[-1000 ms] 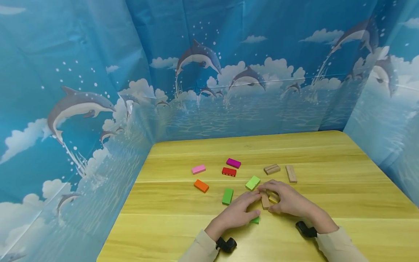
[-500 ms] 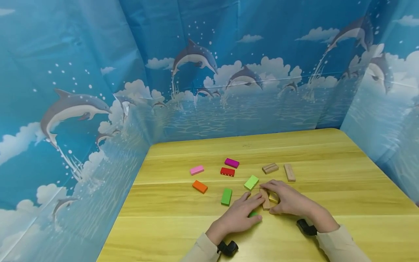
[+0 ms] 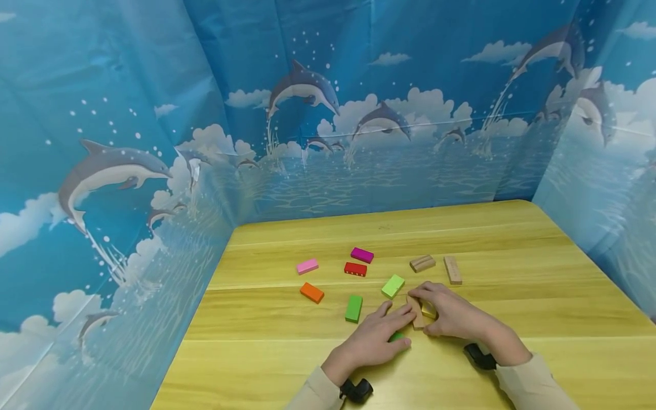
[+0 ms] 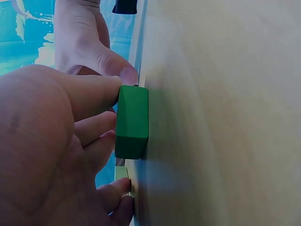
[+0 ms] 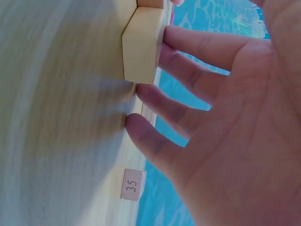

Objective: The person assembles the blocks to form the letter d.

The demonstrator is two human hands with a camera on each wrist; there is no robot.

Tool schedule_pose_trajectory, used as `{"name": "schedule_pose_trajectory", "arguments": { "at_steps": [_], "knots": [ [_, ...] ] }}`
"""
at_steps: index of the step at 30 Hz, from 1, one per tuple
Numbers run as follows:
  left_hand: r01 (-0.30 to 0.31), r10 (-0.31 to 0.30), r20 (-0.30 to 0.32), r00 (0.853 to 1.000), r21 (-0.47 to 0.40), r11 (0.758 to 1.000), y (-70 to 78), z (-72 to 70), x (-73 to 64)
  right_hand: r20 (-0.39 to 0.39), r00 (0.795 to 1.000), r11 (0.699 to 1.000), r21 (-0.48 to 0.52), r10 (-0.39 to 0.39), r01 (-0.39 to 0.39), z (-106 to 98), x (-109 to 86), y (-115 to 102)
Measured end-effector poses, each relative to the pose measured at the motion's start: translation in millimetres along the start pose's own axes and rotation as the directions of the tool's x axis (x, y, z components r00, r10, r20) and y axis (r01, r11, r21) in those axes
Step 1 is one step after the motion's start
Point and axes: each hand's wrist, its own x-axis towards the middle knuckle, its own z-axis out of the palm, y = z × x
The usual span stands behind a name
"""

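Note:
My right hand (image 3: 453,313) spans a plain wooden block (image 3: 417,320), pinching it with index finger at the far end and thumb at the near end. A yellow block (image 3: 429,309) lies under that hand's palm; in the right wrist view its pale end (image 5: 141,52) shows below the fingers. My left hand (image 3: 374,339) reaches in from the left, fingertips against the wooden block's side. Beneath it is a green block (image 4: 132,122), largely hidden in the head view; thumb and fingers rest along its upper edge.
Loose blocks lie beyond the hands: light green (image 3: 393,286), green (image 3: 353,308), orange (image 3: 312,292), pink (image 3: 307,266), red (image 3: 356,269) and purple (image 3: 362,254). Two wooden blocks (image 3: 422,263) (image 3: 453,270) sit farther right. A dolphin-print curtain (image 3: 328,171) surrounds the wooden table (image 3: 246,364).
My left thumb has shifted slightly toward the table's near edge, across the green block, with the fingers extended farther onto the wooden block. The right hand stays almost still.

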Motion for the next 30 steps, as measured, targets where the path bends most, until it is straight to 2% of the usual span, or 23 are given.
{"name": "schedule_pose_trajectory", "arguments": {
  "at_steps": [11,16,23,27,30],
  "knots": [
    [-0.011,0.011,0.009,1.0,-0.003,1.0,4.4,4.3,-4.4,0.018,1.0,1.0,0.027,0.002,-0.002,2.7,-7.3,-1.7],
    [-0.011,0.011,0.011,1.0,-0.001,1.0,4.1,3.7,-3.4,0.02,1.0,0.998,0.069,0.008,-0.01,-5.5,-9.5,-2.6],
    [-0.02,0.02,0.002,1.0,-0.002,1.0,0.3,-0.4,-0.2,-0.092,0.996,0.996,0.089,-0.012,0.021,-17.3,-7.0,-7.6],
    [-0.022,0.022,0.005,1.0,-0.005,1.0,-0.3,-0.5,-1.3,-0.167,0.985,0.997,0.064,-0.039,0.05,-23.3,-4.9,-5.0],
    [-0.016,0.016,0.003,1.0,-0.012,1.0,-0.5,-0.7,-2.1,-0.222,0.972,0.997,0.01,-0.076,0.08,-30.7,-2.4,-0.2]
  ]
}}
